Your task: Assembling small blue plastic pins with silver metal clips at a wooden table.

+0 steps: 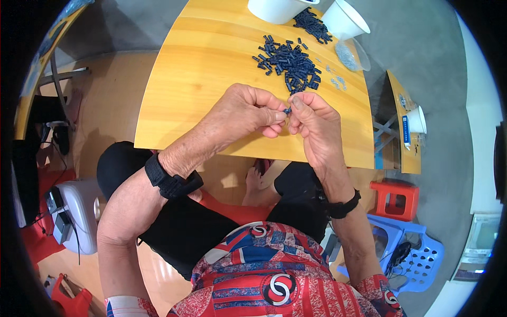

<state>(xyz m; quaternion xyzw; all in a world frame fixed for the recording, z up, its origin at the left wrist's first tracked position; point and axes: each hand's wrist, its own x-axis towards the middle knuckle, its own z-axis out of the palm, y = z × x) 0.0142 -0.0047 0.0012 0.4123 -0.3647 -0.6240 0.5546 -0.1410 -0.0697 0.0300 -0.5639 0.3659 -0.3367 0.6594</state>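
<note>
My left hand pinches a small dark blue plastic piece between thumb and fingers, over the near part of the wooden table. Close against it, my right hand is also closed in a pinch at the other end of the piece. Its fingers hide whatever else they may hold. Just beyond the hands lies a loose pile of short, dark blue tubular pieces. Several tiny clear or silvery bits are scattered to the right of that pile.
Along the far edge stand a white tub and a tilted white bucket, with another dark pile between them. A bag of small clear bits lies at the right edge. Red and blue plastic stools stand right.
</note>
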